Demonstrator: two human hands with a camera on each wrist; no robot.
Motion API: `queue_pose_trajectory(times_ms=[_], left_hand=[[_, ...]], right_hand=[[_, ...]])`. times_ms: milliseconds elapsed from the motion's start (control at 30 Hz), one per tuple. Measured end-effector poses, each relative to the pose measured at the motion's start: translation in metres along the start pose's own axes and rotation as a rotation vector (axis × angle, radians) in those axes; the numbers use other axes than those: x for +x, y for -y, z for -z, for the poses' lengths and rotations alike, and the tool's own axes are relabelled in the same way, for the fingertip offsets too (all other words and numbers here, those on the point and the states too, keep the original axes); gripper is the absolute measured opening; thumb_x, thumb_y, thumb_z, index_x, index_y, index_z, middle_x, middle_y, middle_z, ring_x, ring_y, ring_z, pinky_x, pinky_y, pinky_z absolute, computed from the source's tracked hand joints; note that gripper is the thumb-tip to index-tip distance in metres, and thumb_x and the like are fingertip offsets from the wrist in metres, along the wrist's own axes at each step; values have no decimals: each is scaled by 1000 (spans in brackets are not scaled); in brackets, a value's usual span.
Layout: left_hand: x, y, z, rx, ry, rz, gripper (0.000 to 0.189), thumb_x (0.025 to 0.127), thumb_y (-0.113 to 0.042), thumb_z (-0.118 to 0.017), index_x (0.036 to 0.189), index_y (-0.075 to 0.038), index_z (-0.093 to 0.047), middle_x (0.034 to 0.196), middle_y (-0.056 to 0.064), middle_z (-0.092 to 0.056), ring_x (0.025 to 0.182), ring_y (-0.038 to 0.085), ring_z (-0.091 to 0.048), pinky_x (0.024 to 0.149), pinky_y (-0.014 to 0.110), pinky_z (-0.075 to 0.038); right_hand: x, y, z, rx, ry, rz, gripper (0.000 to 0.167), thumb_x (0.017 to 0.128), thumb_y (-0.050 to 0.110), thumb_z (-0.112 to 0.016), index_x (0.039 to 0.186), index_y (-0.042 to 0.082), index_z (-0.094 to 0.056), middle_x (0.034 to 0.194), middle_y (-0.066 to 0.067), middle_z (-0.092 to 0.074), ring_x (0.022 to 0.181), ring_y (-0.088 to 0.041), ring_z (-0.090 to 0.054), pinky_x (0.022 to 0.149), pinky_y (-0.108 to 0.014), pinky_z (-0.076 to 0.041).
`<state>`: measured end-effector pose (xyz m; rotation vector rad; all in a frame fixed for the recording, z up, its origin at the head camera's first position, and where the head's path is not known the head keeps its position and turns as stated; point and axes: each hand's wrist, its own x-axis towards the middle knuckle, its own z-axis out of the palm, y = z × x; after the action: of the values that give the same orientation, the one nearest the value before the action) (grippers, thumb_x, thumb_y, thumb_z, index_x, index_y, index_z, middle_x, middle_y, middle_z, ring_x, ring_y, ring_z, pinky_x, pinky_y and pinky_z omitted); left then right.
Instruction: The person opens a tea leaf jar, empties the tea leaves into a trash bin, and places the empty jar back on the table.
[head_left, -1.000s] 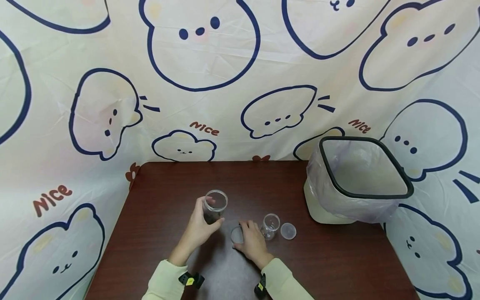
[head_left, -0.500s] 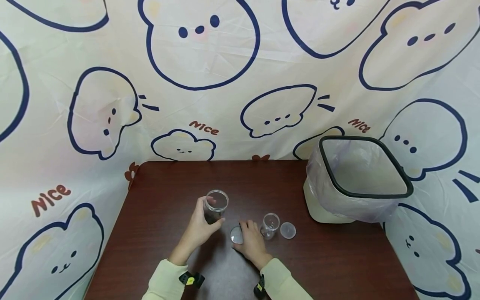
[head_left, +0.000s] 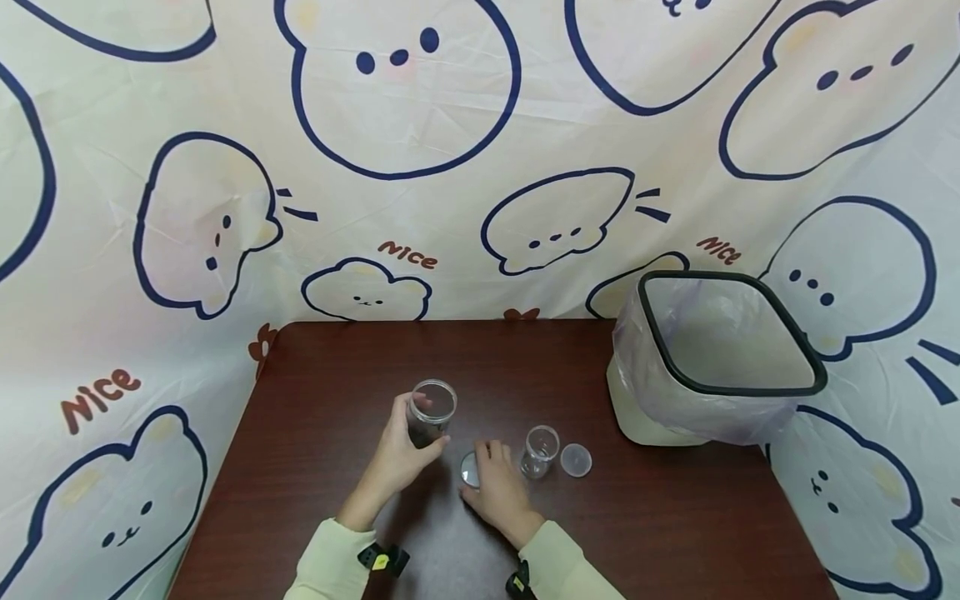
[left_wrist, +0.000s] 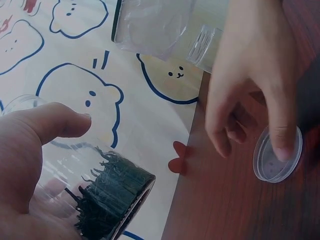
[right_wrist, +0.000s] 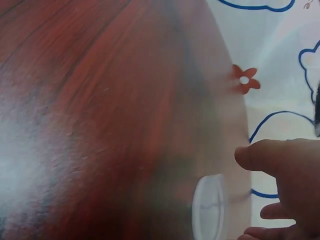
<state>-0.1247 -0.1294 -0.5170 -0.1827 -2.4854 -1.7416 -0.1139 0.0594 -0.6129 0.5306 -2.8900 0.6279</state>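
Observation:
My left hand (head_left: 397, 450) grips a clear jar (head_left: 432, 404) by its side. Its mouth is uncovered, and dark, twisted dried strands (left_wrist: 112, 195) lie in its bottom in the left wrist view. My right hand (head_left: 501, 485) hovers low over the table with relaxed fingers, gripping nothing. A clear round lid (right_wrist: 209, 210) lies beside its thumb; in the left wrist view the thumb overlaps the lid (left_wrist: 265, 167). Part of that lid is hidden under the hand in the head view.
Right of my right hand stands a smaller clear jar (head_left: 540, 452), uncovered, with a round translucent lid (head_left: 576, 460) next to it. A lined waste bin (head_left: 675, 408) stands at the table's back right. Printed cloth (head_left: 450, 100) hangs behind the brown table (head_left: 337, 358).
My right hand has shifted slightly left and covers more of the lid. My left hand and the jar in it have hardly moved.

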Motion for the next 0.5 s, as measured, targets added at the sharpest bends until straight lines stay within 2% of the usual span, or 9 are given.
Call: queue_pose_trajectory(times_ms=[233, 333, 433, 500], left_hand=[[0, 0, 3, 8, 0, 8, 67, 80, 0, -83, 133, -1, -42, 129, 16, -58, 121, 36, -55, 104, 53, -37], [0, 0, 4, 12, -3, 15, 68, 80, -1, -84, 134, -2, -42, 129, 14, -58, 116, 30, -57, 102, 51, -39], [-1, -1, 5, 20, -5, 22, 68, 81, -1, -83, 134, -3, -42, 129, 13, -58, 109, 25, -60, 101, 50, -41], [0, -1, 6, 21, -7, 24, 67, 81, -1, -83, 134, -4, -42, 129, 13, -59, 105, 23, -61, 100, 49, -42]], right_hand=[[5, 6, 16, 87, 37, 3, 57, 81, 23, -84, 128, 2, -60, 114, -14, -63, 104, -28, -61, 83, -40, -54], [8, 7, 27, 185, 56, 14, 44, 83, 17, -80, 121, 1, -64, 102, -9, -66, 90, -20, -63, 75, -34, -53], [10, 7, 39, 282, 63, 20, 35, 84, 12, -77, 115, 0, -68, 87, -2, -64, 74, -11, -57, 65, -27, -49], [12, 9, 47, 323, 61, 11, 32, 84, 10, -76, 114, 1, -70, 83, 2, -62, 70, -7, -54, 62, -25, -47]])
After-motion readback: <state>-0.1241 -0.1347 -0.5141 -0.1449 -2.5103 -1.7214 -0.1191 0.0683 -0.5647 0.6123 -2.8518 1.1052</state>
